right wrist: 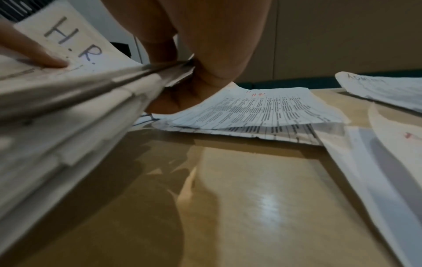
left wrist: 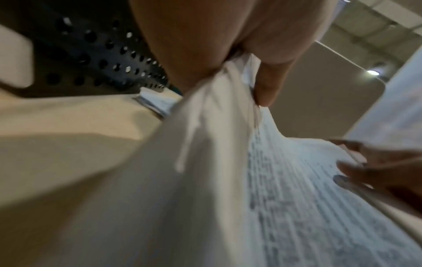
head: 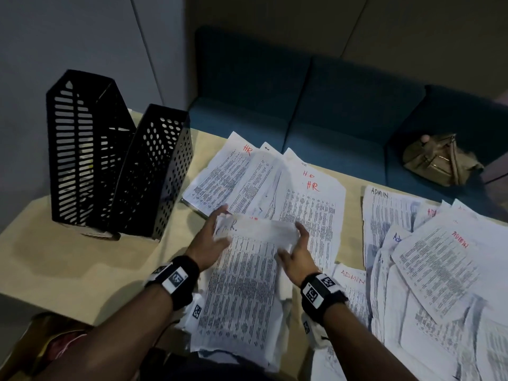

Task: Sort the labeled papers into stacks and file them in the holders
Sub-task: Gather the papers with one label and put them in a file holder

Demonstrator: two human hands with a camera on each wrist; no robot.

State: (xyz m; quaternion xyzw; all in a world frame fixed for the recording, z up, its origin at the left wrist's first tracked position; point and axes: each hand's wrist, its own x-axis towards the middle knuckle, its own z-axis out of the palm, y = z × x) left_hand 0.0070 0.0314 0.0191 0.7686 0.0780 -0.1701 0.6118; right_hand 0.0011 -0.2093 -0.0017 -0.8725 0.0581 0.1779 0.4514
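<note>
Both hands hold one stack of printed papers [head: 242,284] marked "H.R." above the table's near edge. My left hand [head: 211,240] grips its left top corner, thumb on top; in the left wrist view the thumb [left wrist: 269,84] pinches the sheets [left wrist: 217,144]. My right hand [head: 295,254] grips the right edge; the right wrist view shows its fingers [right wrist: 182,94] curled under the stack [right wrist: 68,108]. Loose HR sheets [head: 275,185] lie spread beyond the hands. ADMIN sheets [head: 428,257] lie scattered on the right. Two black perforated holders [head: 90,149] [head: 159,171] stand at the left.
The beige table [head: 68,257] shows bare surface left of the hands and below the holders. A teal sofa [head: 316,111] runs behind the table with an olive bag [head: 439,160] on it. A grey wall stands behind the holders.
</note>
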